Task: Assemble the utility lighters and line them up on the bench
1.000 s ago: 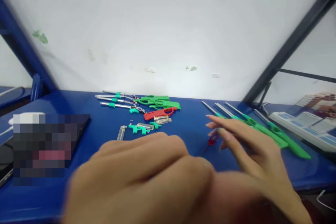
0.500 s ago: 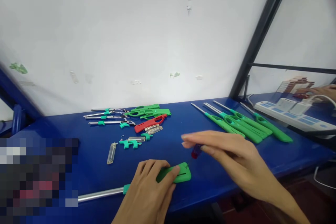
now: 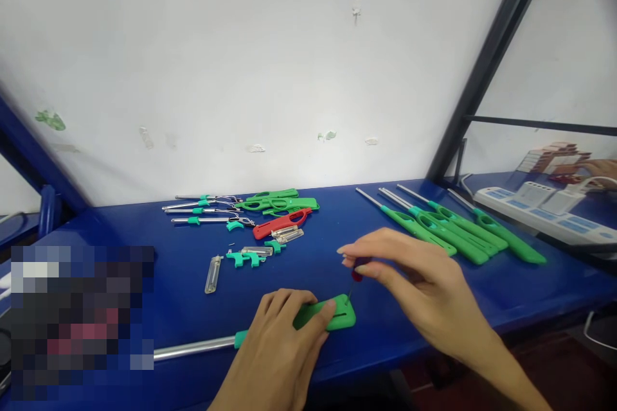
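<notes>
My left hand (image 3: 284, 337) is closed around a green lighter (image 3: 343, 314) near the table's front edge, its metal tube (image 3: 195, 349) pointing left. Between thumb and fingers, my right hand (image 3: 409, 276) pinches a small screwdriver with a dark red handle (image 3: 357, 271). The thin shaft reaches down to the end of the green handle. Behind my hands lie a red handle shell (image 3: 274, 227), green shells (image 3: 289, 205), metal tubes with wires (image 3: 197, 221), teal triggers (image 3: 243, 259) and clear fuel tanks (image 3: 213, 275).
Several whole green lighters (image 3: 453, 237) lie on the blue table (image 3: 164, 270) at the right. Beyond a black post (image 3: 486, 70) are a white power strip (image 3: 544, 212) and another person's hand (image 3: 605, 168). A pixelated patch covers the lower left.
The view has shifted slightly. My right hand has turned a little around the screwdriver, and its thin shaft now shows against the green handle. My left hand keeps its hold.
</notes>
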A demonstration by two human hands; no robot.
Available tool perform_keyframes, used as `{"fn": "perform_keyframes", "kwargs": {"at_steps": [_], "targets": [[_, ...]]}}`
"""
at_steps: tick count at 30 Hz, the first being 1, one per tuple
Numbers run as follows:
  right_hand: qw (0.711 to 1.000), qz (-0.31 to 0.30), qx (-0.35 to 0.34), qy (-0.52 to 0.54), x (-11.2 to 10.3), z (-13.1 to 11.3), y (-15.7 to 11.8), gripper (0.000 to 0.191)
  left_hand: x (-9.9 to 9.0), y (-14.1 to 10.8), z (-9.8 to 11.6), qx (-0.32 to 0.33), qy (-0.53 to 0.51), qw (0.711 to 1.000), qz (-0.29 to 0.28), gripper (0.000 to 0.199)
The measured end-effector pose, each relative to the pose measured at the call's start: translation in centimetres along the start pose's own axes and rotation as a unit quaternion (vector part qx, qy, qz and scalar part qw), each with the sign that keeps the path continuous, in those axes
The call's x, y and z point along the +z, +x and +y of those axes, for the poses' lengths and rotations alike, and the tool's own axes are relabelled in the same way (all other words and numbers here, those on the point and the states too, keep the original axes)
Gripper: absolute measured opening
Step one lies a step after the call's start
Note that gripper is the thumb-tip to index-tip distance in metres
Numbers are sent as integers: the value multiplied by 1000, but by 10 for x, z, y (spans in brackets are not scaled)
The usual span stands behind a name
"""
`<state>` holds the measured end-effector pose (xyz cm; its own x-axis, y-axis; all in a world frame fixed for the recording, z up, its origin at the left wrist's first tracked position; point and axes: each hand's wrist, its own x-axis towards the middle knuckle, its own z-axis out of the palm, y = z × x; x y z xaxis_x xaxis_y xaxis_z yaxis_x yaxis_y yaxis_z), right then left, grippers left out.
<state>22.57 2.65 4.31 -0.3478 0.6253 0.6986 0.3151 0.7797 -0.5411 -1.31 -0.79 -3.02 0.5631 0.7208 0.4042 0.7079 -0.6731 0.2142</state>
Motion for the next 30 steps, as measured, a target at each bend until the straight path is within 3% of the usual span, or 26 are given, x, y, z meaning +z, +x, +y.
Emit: {"fn": "perform_keyframes", "kwargs": {"at_steps": [2, 4, 8, 10, 16, 22, 28, 30], "targets": [[997, 56, -15, -47, 4, 5, 0, 26, 0, 0, 0, 3, 3, 1000, -1, 44], [995, 65, -19, -75, 4, 7, -1, 32, -1, -1, 1, 5, 5, 1000, -1, 44], [999, -32, 13, -21, -5, 2, -2, 47, 0, 0, 1, 5, 0, 1000, 12, 41], [999, -50, 18, 4, -6, -2, -2, 49, 0, 0, 0, 5, -3, 1000, 15, 41], [994, 52, 24, -90, -1, -4, -1, 20, -2, 1, 1, 2, 1, 1000, 6, 41], [998, -38, 33, -48, -9, -7, -3, 39, -2, 2, 2, 7, 6, 1000, 11, 40], [990, 52, 12, -131, 5, -2, -3, 24, -4, 2, 3, 0, 3, 1000, 7, 39], [987, 45, -2, -153, 3, 0, -4, 27, -4, 2, 4, -1, -2, 1000, 8, 39]]}}
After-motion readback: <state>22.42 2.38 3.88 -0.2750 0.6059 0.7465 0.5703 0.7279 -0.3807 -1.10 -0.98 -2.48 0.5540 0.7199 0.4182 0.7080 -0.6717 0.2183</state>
